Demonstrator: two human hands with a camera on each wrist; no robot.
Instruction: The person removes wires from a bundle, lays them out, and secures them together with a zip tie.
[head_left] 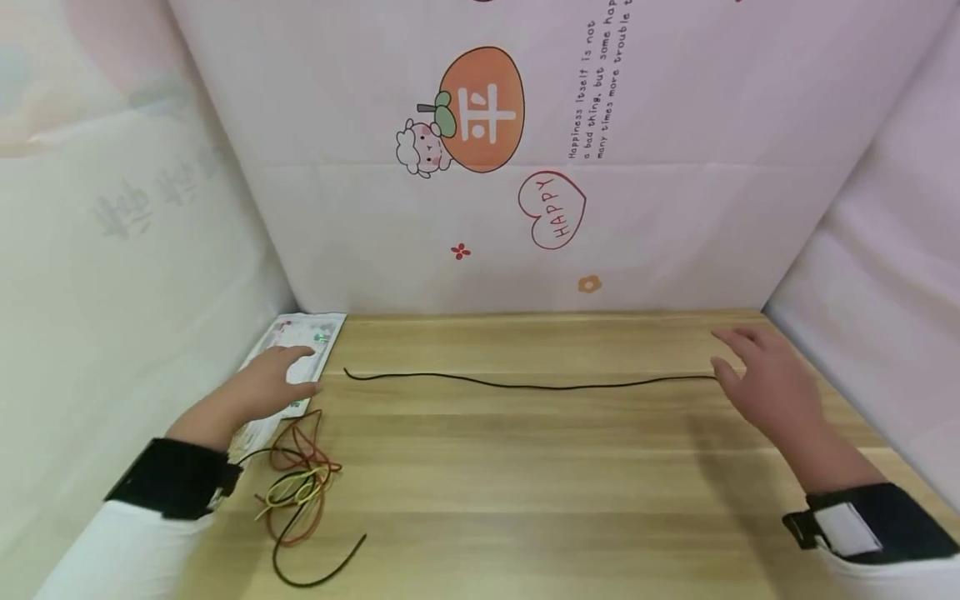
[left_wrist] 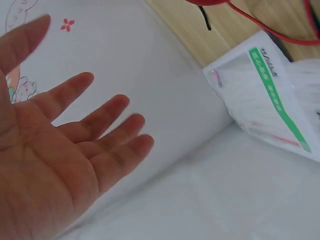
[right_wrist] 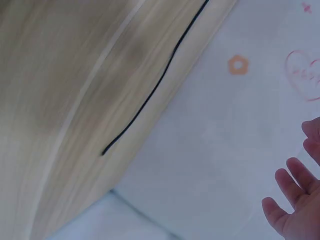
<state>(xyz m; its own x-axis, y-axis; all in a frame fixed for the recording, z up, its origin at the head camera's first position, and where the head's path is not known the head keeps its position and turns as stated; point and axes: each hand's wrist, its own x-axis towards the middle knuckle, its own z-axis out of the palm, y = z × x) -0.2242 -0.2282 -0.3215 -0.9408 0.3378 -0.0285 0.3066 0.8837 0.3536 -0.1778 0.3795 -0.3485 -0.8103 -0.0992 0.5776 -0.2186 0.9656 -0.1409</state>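
Note:
A thin black cord [head_left: 555,388] lies nearly straight from left to right across the wooden table. Past its right end is my right hand [head_left: 776,392], fingers spread and nothing in them; the right wrist view shows the cord's free end [right_wrist: 117,140] lying on the wood, apart from the fingers. My left hand [head_left: 258,387] hovers over a white plastic packet [head_left: 330,333] at the back left, with thumb and fingers apart. The left wrist view shows its bare palm [left_wrist: 45,165] and the packet's green stripe [left_wrist: 280,100].
Nearer me on the left is a loose tangle of red cord [head_left: 311,454], yellow cord [head_left: 281,498] and another black cord [head_left: 300,585]. Printed white sheets form a back wall [head_left: 420,242], a left wall [head_left: 150,292] and a right wall [head_left: 900,250] around the wooden table [head_left: 540,492].

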